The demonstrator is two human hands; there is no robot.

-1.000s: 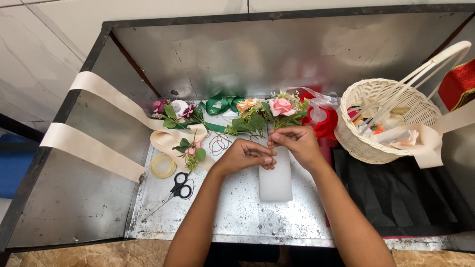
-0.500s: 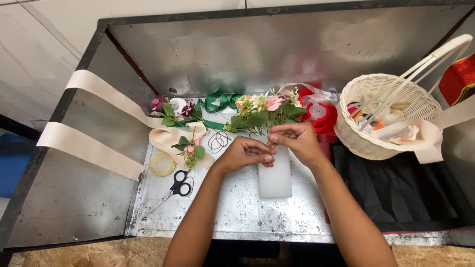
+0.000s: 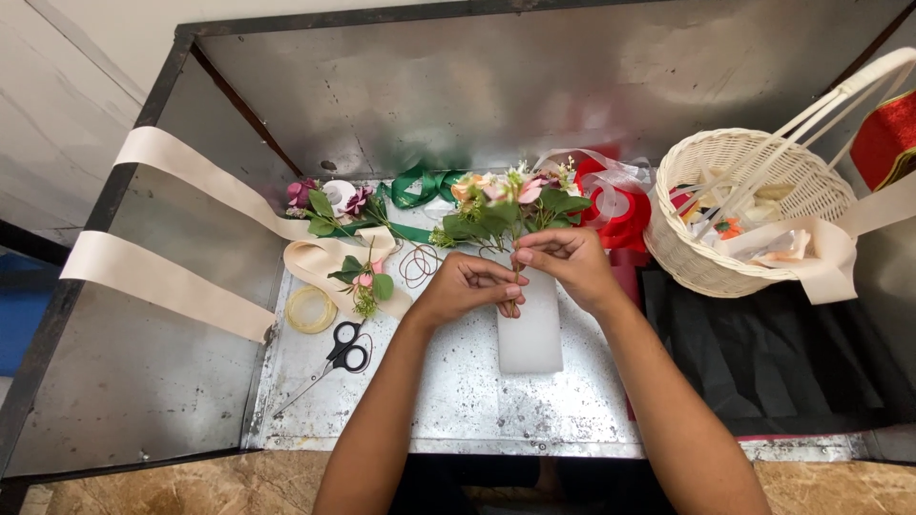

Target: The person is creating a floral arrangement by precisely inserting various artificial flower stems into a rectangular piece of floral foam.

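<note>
Both hands, the left hand (image 3: 468, 286) and right hand (image 3: 568, 262), pinch the stems of a light, floppy flower sprig (image 3: 510, 205) above the white foam block (image 3: 530, 329); best gripped low on its stiff stems.

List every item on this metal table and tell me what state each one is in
Left hand: pinching the flower stem.
Right hand: gripping the same stem.
Artificial flower bunch, pink and green: held upright-ish over the block.
White rectangular foam block: lying flat.
Black-handled scissors: closed, lying flat.
White wicker basket: upright, filled.
Cream ribbon: unrolled, draped over the edge.
</note>
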